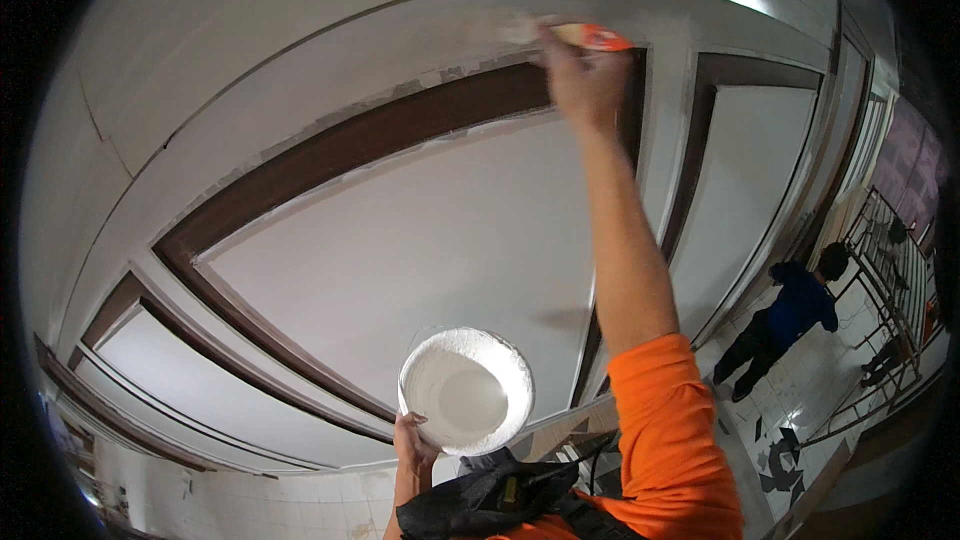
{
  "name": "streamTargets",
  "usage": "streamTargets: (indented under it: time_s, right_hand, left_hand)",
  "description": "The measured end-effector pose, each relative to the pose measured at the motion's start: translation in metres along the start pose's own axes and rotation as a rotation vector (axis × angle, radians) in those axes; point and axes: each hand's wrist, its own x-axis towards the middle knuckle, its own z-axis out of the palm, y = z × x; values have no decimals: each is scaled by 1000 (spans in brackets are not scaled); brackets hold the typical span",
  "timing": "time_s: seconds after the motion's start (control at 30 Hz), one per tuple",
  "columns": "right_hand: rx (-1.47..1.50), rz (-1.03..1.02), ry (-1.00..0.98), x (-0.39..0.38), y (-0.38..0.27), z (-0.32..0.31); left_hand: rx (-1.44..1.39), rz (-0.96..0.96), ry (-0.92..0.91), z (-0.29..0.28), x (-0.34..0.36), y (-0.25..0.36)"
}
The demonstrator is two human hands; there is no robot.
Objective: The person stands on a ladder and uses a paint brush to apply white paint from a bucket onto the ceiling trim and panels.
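Observation:
My right hand (580, 80) is raised high, closed around a paintbrush (575, 35) with an orange-ended handle. Its bristles, blurred, point left against the pale wall band (400, 45) above a dark brown frame (400, 125). Lower down, my left hand (414, 440) grips the side of a round bucket (468, 390) of white paint. Thick white paint coats the inside of its rim, and a thin wire handle shows at its edge. The bucket is held in front of a large white panel (420, 230) set within the frame.
More framed panels flank this one, a narrower white panel (740, 170) at right. On the tiled floor (800, 380) at lower right stands another person (795, 315) in dark clothes, beside metal scaffolding (885, 270). Dark scraps (782, 465) litter the floor. A black bag (490, 500) hangs at my front.

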Motion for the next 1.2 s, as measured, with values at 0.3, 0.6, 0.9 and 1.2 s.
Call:
streamTargets:
  time_s: [0.3,0.6,0.9,1.2]
  right_hand:
    - [-381,-385,259,7,22,-32]
    - [192,-489,-138,-83,-55,78]
    - [-150,2,16,24,29,-57]
    - [-10,220,109,-100,7,-135]
  left_hand:
    - [35,-37,39,-1,3,-3]
    - [16,-27,-5,10,-8,2]
    - [-40,-9,-1,4,-7,-5]
    - [-39,57,106,16,-10,-5]
